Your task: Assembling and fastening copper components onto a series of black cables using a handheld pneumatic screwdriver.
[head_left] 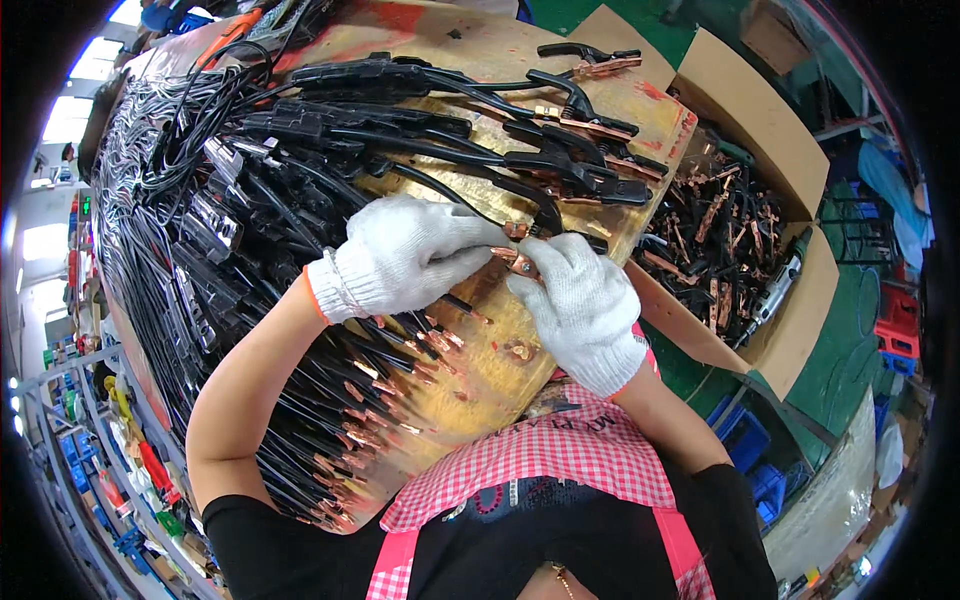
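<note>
My right hand (585,310), in a white knit glove, is closed on a copper-coloured metal clamp part (516,261) with a screw in it. My left hand (415,255), gloved the same way, has its fingers pressed together right beside that part. What lies between the left fingers is hidden. Just beyond both hands is a black electrode holder (540,205) with a copper fitting and a black cable. Below my left hand, many black cables (350,350) with bare copper ends (375,410) fan out over the table.
A worn wooden table (490,370) carries finished-looking black holders (590,150) at the far side and bundled cables (160,170) at left. An open cardboard box (790,340) at right holds many copper and black clamp parts (715,230) and a power screwdriver (780,290). Blue crates (745,435) stand below.
</note>
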{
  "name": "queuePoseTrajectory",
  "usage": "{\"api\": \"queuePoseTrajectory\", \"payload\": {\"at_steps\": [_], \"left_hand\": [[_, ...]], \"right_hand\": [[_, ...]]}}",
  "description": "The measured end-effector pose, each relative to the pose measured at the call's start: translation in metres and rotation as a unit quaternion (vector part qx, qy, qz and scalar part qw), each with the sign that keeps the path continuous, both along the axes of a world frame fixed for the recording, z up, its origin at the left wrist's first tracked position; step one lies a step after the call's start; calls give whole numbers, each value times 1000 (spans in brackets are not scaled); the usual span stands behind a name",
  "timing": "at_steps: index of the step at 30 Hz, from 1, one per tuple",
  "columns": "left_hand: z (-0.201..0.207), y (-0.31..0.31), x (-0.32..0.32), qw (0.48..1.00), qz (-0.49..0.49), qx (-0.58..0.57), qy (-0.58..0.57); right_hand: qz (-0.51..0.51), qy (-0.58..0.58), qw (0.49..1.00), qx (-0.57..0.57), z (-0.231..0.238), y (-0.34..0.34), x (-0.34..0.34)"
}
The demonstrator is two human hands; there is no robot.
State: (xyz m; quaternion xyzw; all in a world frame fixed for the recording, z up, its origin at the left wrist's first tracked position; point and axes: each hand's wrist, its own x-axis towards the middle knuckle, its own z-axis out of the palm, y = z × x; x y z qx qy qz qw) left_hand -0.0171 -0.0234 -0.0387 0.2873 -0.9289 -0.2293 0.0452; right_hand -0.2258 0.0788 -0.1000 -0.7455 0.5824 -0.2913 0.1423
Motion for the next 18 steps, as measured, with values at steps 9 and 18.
{"api": "queuePoseTrajectory", "payload": {"at_steps": [9, 18], "left_hand": [[-2, 3, 2, 996, 37, 80, -18], [4, 1, -2, 984, 55, 141, -91]], "right_hand": [[7, -38, 999, -32, -12, 0, 2], [51, -16, 998, -27, -15, -6, 2]]}}
